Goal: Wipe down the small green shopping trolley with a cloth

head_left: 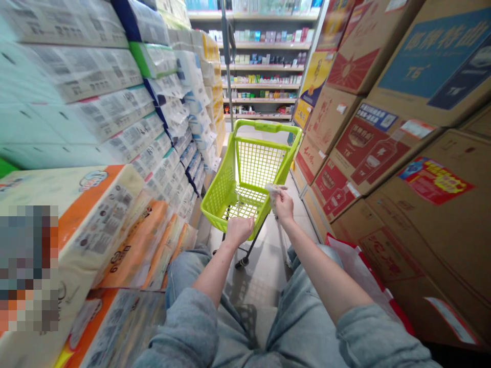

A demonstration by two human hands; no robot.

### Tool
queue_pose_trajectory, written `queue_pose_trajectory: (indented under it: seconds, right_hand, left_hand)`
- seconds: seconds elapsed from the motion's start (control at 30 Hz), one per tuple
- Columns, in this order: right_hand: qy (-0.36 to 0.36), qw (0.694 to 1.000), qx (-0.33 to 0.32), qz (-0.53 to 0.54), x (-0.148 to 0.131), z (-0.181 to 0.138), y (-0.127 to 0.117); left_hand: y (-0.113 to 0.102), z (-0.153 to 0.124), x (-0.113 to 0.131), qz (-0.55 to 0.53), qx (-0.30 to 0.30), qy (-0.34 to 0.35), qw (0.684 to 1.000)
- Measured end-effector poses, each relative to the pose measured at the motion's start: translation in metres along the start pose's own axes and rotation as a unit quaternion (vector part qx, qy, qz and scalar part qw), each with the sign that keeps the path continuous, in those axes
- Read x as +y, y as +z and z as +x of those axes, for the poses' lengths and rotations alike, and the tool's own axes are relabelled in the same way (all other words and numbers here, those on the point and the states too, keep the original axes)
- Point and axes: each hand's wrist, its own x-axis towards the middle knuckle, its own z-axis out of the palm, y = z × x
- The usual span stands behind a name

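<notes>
Record a lime-green shopping cart (261, 159) standing upright in the narrow aisle, directly ahead of the spread knees. See straight through the lattice of its basket (219, 200) and slotted bottom to the pale floor (270, 253). On the right, note cardboard boxes (378, 145) stacked high, all apparently closed; cannot tell their contents beyond printed bottles in red panels. On the left, count many plastic-wrapped paper packs (115, 110) piled into a wall, with cream-and-orange packs (134, 250) nearest. At the far end, see shelves (264, 67) bearing rows of small boxes and bottles (264, 79), too small to identify.

Around the cart, note an upright pole (230, 97) just beyond, and a red-and-white bag (355, 271) low beside the right leg (307, 286). Both sides hemmed in by stacked goods.

Find the left hand (240, 230) curled into a loose fist at the near rim; cannot tell whether gripping. Find the right hand (283, 204) pinching a crumpled white cloth (273, 192) at the right rim. Cloth: small, thin, bunched, partly hidden by the fingers. On the cart, note a far-side handle (266, 125), dark legs (256, 244) and a black wheel (241, 262).
</notes>
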Motion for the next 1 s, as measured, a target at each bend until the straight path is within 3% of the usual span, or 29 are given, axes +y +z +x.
queue_pose_trajectory:
  seconds: [0.13, 0.37, 0.47, 0.67, 0.77, 1.0]
  right_hand:
    - [-0.019, 0.994, -0.071, -0.086, -0.005, -0.013, 0.016]
    - [-0.024, 0.998, -0.056, -0.034, -0.002, -0.046, 0.011]
    - [0.011, 0.998, -0.040, -0.049, 0.001, -0.032, 0.013]
    - [0.042, 0.989, -0.030, -0.136, -0.002, 0.029, 0.014]
    - [0.054, 0.984, -0.020, -0.170, -0.001, 0.050, 0.014]
    - [0.043, 0.985, -0.047, -0.158, 0.004, 0.039, 0.007]
  left_hand:
    - [-0.001, 0.000, 0.002, 0.005, 0.012, 0.006, 1.000]
    - [0.000, 0.000, -0.001, 0.021, 0.003, 0.031, 0.999]
    - [0.002, 0.000, -0.001, 0.025, 0.004, 0.032, 0.999]
    - [0.001, -0.002, 0.005, 0.018, -0.001, 0.060, 0.998]
    - [0.000, -0.001, 0.013, 0.014, -0.007, 0.042, 0.999]
    - [0.004, 0.009, 0.031, -0.001, -0.022, -0.009, 1.000]
